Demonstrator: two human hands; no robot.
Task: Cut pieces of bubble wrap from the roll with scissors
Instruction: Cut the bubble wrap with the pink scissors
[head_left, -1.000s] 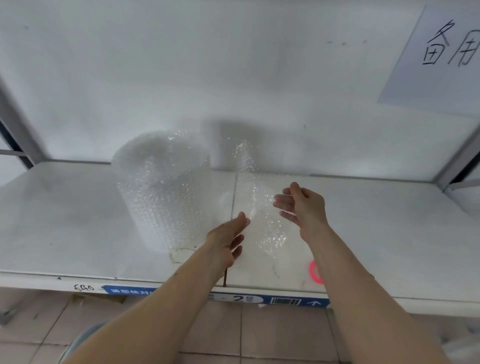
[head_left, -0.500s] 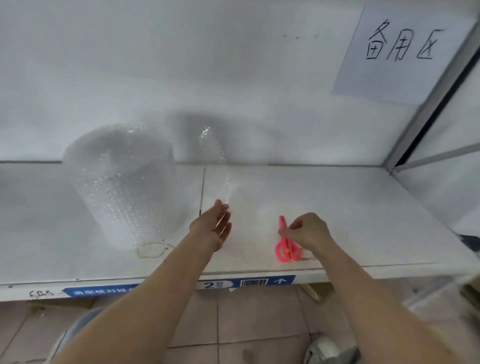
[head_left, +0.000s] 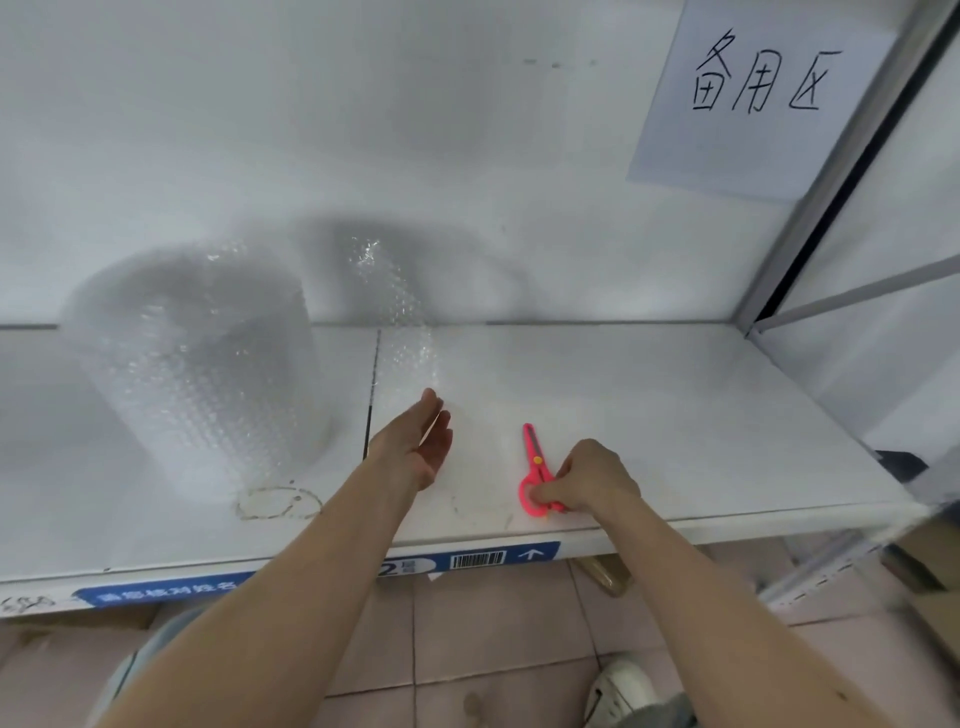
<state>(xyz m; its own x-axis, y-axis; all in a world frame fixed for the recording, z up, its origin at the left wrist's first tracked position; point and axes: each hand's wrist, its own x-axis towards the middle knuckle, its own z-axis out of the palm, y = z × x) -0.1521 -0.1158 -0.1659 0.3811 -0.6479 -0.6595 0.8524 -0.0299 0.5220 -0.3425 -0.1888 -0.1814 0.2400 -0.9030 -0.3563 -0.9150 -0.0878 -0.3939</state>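
Shelf edge (head_left: 675, 525): nearest; blue label strip below it, tiled floor and a shoe further down.
Right hand (head_left: 592, 475): fingers curled onto the handle loops of the scissors, pinching them against the shelf; not yet threaded through, as far as can be told.
Scissors (head_left: 535, 475): pink, lying flat near the front edge, blades shut and pointing away toward the wall.
Grip advice: seat thumb and fingers fully in the loops before lifting; keep blades pointed away from the other hand.
Left hand (head_left: 423, 441): fingers straight and close together, palm turned right, resting at the loose sheet's near end; holds nothing.
Loose sheet (head_left: 405, 358): clear bubble wrap running from the left hand back up toward the wall; edges hard to trace.
Sheet advice: pinch and tension it before cutting, since slack film likely folds between blades.
Roll (head_left: 197, 374): upright on the shelf, left of the sheet, well apart from the scissors.
Paper sign (head_left: 753, 98): on the wall, far right.
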